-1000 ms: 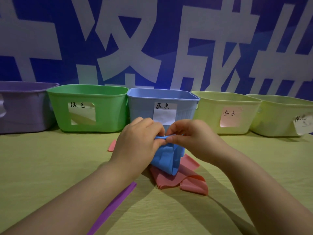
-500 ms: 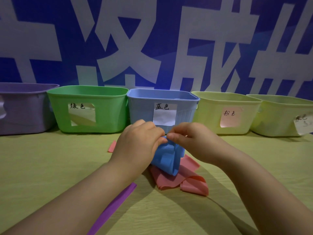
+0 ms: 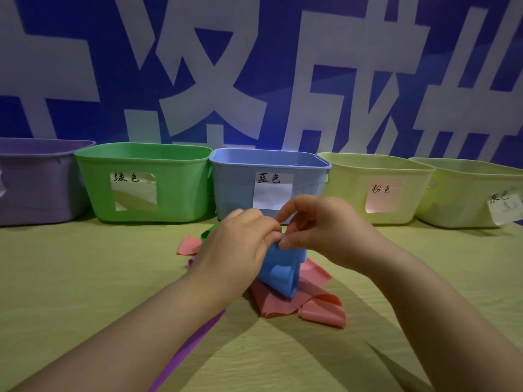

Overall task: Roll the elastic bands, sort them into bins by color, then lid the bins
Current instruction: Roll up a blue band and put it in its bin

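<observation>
Head view shows a soft blue elastic band [image 3: 280, 274] lifted just above the yellow-green table [image 3: 70, 278], near the middle, its top edge pinched between the left hand [image 3: 235, 250] and the right hand [image 3: 319, 230], whose fingertips are clamped together on it. The band hangs loose below them with only a small curl at its lower end, so rolling looks barely begun. Under it lies a crumpled pink elastic band [image 3: 300, 304], unrolled; a flat purple elastic band [image 3: 195, 335] runs near-left beneath the left forearm, and a sliver of green band [image 3: 208, 233] peeks out behind the left hand. Along the far edge stand five open plastic bins: purple bin [image 3: 36, 188], green bin [image 3: 144, 182], blue bin [image 3: 240, 182], a pale yellow bin labelled pink [image 3: 376, 188] and another pale yellow bin [image 3: 464, 193] far right. No lids are in view. Judging by this, sorting and lidding mostly remain.
</observation>
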Tool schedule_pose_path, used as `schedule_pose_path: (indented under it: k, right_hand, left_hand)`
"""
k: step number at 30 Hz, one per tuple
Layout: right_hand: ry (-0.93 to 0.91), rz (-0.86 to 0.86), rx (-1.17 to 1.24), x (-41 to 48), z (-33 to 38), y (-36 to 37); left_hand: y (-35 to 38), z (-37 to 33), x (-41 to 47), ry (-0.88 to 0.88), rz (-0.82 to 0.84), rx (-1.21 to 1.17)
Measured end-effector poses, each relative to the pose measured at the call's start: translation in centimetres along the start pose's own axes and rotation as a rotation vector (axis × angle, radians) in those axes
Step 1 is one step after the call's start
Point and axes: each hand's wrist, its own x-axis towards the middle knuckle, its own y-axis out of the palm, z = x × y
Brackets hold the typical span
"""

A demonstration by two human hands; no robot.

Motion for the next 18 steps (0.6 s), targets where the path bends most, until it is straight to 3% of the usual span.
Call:
schedule_pose_path:
  k: [6,18]
  right_hand:
    - [-0.005,-0.056,0.096,0.04,-0.74,-0.18]
    - [-0.023,0.036,0.060,0.14,-0.37,0.32]
  left_hand:
    - [-0.24,-0.30,0.09,-0.140,-0.047,-0.228]
    - [-0.21,0.30,0.06,-0.176,-0.092,-0.162]
